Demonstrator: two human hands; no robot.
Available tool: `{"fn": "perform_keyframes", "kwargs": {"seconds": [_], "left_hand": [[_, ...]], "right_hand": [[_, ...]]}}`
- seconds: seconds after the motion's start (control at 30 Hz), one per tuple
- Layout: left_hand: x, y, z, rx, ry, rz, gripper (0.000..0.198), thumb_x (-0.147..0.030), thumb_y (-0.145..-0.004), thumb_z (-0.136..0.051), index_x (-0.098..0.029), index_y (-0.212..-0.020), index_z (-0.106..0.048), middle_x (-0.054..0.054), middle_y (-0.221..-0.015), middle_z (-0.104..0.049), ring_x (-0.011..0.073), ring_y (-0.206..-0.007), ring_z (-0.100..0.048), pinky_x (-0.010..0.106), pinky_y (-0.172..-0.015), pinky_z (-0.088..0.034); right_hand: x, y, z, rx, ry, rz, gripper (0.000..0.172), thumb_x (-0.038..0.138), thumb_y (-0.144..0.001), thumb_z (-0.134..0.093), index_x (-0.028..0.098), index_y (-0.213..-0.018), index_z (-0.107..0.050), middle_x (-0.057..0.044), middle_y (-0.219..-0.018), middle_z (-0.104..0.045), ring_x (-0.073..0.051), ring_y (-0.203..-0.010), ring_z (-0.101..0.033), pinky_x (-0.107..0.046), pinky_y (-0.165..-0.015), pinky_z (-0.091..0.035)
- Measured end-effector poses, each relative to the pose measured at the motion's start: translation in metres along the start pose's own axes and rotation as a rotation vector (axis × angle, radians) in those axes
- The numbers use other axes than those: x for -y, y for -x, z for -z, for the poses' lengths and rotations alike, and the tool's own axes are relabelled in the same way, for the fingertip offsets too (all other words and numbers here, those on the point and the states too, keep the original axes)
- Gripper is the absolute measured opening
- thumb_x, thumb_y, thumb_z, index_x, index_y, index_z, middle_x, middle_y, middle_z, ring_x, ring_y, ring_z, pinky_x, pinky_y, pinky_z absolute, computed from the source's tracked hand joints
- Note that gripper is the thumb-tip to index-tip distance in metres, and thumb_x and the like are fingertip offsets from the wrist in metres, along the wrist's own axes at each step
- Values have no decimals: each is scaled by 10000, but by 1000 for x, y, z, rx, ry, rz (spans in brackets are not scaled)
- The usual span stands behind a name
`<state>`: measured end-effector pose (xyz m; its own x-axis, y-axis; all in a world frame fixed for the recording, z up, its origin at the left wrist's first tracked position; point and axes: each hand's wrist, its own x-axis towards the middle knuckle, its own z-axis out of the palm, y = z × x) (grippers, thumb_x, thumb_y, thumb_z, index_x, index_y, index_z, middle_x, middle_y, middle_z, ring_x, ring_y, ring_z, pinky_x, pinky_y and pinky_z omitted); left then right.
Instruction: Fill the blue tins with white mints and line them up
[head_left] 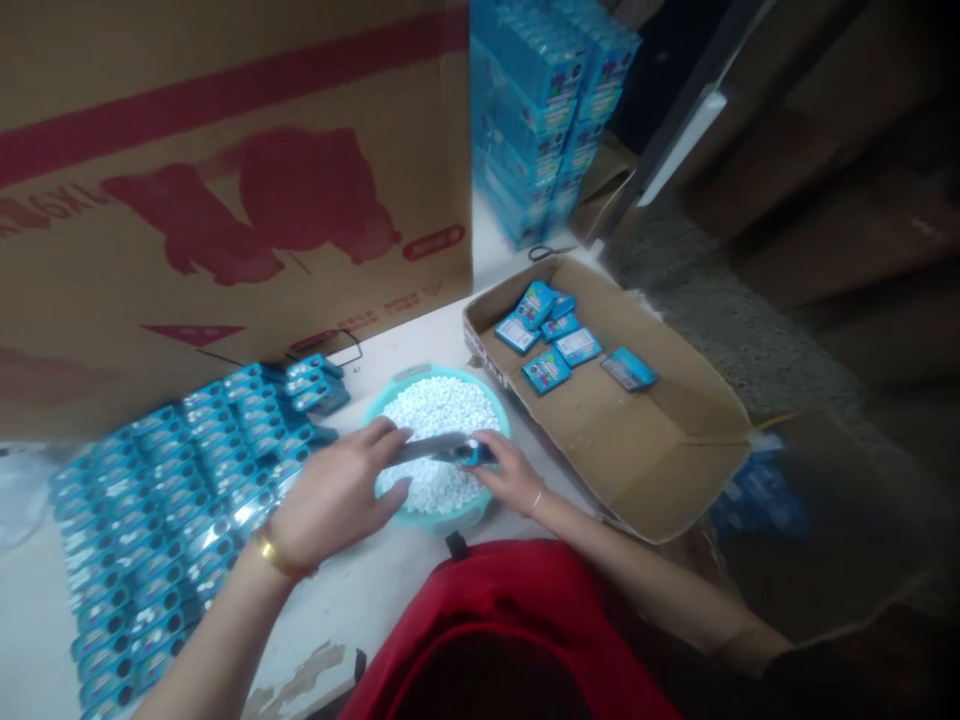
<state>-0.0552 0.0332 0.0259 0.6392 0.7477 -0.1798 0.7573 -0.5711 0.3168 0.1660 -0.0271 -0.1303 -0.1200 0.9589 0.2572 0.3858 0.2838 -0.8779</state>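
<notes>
My left hand (337, 490), with a gold bracelet at its wrist, grips a long, narrow grey scoop (427, 447) over a turquoise basin (371, 405). White pellets (442, 400) fill the basin. In my right hand (514, 478) is a small blue box (471, 454), also above the pellets. The scoop's far end meets the box's near end; whether pellets pass between them is too blurred to tell. Left of the basin, rows of small blue boxes (165, 520) stand with dark round openings visible.
A shallow cardboard tray (630, 450) right of the basin holds several blue boxes (547, 370). Behind stands a large printed carton (300, 180), with tall stacks of blue packs (532, 120) beside it. Scissors (547, 252) lie behind the tray. More blue packs (761, 495) are at lower right.
</notes>
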Motion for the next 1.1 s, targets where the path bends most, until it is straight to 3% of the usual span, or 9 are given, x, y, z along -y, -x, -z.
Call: {"fn": "perform_keyframes", "kwargs": {"seconds": [0.1, 0.23, 0.33, 0.47, 0.57, 0.7, 0.8, 0.93, 1.1], "left_hand": [[13, -18, -33, -56, 234, -65, 594, -493, -795, -597, -215, -1296, -441, 98, -1205, -538, 220, -971, -594, 333, -818, -498], [14, -40, -63, -14, 340, -120, 376, -486, -838, -562, -175, -1050, -555, 59, -938, -584, 174, -819, -566, 291, -729, -470], [26, -47, -65, -9, 367, -131, 304, -462, -871, -526, -173, -962, -560, 34, -855, -559, 148, -747, -524, 265, -686, -437], [78, -44, -63, -203, 326, 51, 292, -454, -867, -535, -176, -957, -556, 35, -872, -543, 150, -778, -515, 263, -726, -428], [138, -37, -73, -317, 183, 314, 304, -463, -849, -545, -183, -967, -559, 38, -885, -538, 164, -795, -522, 270, -726, -424], [212, -27, -96, -181, 6, 590, 306, -481, -839, -535, -196, -942, -570, 53, -939, -565, 178, -790, -564, 258, -663, -404], [245, -19, -109, -50, -65, 638, 319, -480, -848, -510, -198, -982, -575, 74, -1053, -564, 193, -842, -595, 254, -656, -405], [253, -13, -121, -7, -123, 685, 430, -457, -845, -502, -187, -1180, -517, 134, -1247, -485, 242, -905, -612, 293, -687, -442], [209, 2, -118, -213, -27, 663, 485, -492, -895, -402, -156, -1235, -479, 138, -1166, -545, 261, -989, -587, 333, -790, -473]], "right_hand": [[5, -3, 3, 4, -19, -50, 344, 361, -820, -644, 230, -1127, -560, -62, -974, -658, -216, -896, -641, -342, -803, -543], [10, -12, 8, 59, -22, -58, 290, 353, -846, -605, 217, -1099, -571, -69, -973, -672, -230, -907, -646, -364, -816, -539], [-1, -34, 26, 162, 31, -18, 455, 381, -832, -617, 210, -1237, -495, -107, -1154, -631, -265, -1061, -607, -410, -918, -502], [-61, -80, 75, 71, 372, -28, 523, 368, -848, -551, 210, -1327, -412, -135, -1279, -546, -300, -1196, -508, -469, -1008, -421], [-130, -103, 109, 280, 758, -57, 607, 252, -779, -547, 147, -1357, -397, -183, -1315, -515, -336, -1250, -448, -497, -1025, -382], [-205, -110, 123, 627, 1072, -64, 879, 148, -584, -599, 149, -1417, -320, -162, -1472, -370, -341, -1348, -336, -510, -1047, -334], [-228, -112, 119, 736, 1149, -7, 930, 133, -559, -597, 131, -1435, -286, -173, -1507, -309, -333, -1360, -318, -500, -1064, -293], [-228, -118, 117, 742, 1148, 91, 836, 187, -596, -637, 137, -1387, -371, -186, -1513, -278, -352, -1336, -321, -490, -1073, -247], [-213, -112, 118, 694, 1168, 25, 742, 253, -659, -637, 68, -1339, -405, -244, -1405, -386, -367, -1189, -414, -457, -940, -343]]}}
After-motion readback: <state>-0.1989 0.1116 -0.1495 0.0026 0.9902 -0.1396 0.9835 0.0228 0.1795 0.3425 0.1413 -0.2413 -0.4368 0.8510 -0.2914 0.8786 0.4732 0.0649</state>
